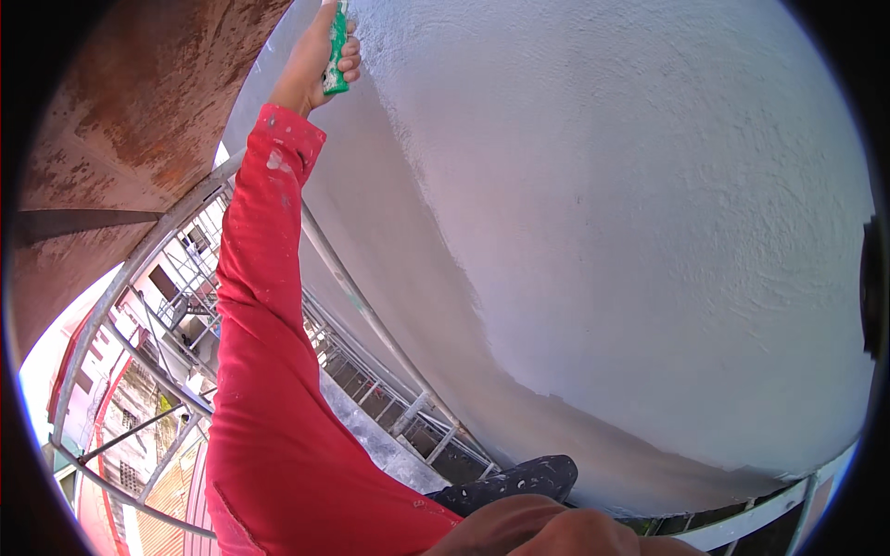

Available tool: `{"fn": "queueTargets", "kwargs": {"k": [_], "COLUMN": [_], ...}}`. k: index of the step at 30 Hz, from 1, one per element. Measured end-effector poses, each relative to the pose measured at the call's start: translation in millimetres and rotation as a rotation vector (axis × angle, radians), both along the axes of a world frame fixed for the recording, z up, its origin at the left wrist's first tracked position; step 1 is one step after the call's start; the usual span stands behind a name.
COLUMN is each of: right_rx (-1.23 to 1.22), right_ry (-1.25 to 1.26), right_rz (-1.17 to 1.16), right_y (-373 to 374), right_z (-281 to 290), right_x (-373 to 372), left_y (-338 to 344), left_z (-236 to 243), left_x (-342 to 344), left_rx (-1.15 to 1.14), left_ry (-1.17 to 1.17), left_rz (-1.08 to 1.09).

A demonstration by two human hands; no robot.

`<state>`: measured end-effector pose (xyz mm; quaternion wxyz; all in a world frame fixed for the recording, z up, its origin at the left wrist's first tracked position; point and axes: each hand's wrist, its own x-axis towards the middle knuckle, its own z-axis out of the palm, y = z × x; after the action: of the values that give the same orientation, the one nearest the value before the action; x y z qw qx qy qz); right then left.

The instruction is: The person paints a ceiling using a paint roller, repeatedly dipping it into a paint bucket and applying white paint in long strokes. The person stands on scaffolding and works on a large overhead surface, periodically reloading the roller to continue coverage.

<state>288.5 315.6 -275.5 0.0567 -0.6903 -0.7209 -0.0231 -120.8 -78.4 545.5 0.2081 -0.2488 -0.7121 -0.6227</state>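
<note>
My left hand (320, 57) is raised high at the upper left, at the end of an outstretched arm in a red, paint-spotted sleeve (269, 250). Its fingers are wrapped round a green tool handle (337, 51) smeared with white. The picture's upper edge cuts off the tool's working end, so its kind does not show. Beside and beyond the hand rises a large wall (593, 204) with a pale, partly rippled coating. A darker, smoother band (399, 250) runs along its left and lower sides, with an uneven border between. My right hand is out of the picture.
Metal scaffold tubes (362, 296) slant below my arm, above a narrow grey walkway (371, 431). A rusty brown panel (130, 120) hangs over the upper left. My dark, spattered trouser leg (519, 480) shows below. Buildings stand beyond the curved scaffold rail (88, 338).
</note>
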Motion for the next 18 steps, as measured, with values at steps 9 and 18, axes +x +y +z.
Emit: {"fn": "queueTargets", "kwargs": {"k": [9,18], "right_rx": [-0.207,-0.211], "right_ry": [0.183,0.227], "right_rz": [-0.053,-0.133], "right_y": [-5,-11], "right_z": [40,68], "right_x": [-8,-11], "left_y": [-15,-1], "left_z": [-27,68], "left_x": [26,-16], "left_rx": [-0.06,-0.005], "left_ry": [-0.114,0.049], "left_rz": [0.065,-0.004]}}
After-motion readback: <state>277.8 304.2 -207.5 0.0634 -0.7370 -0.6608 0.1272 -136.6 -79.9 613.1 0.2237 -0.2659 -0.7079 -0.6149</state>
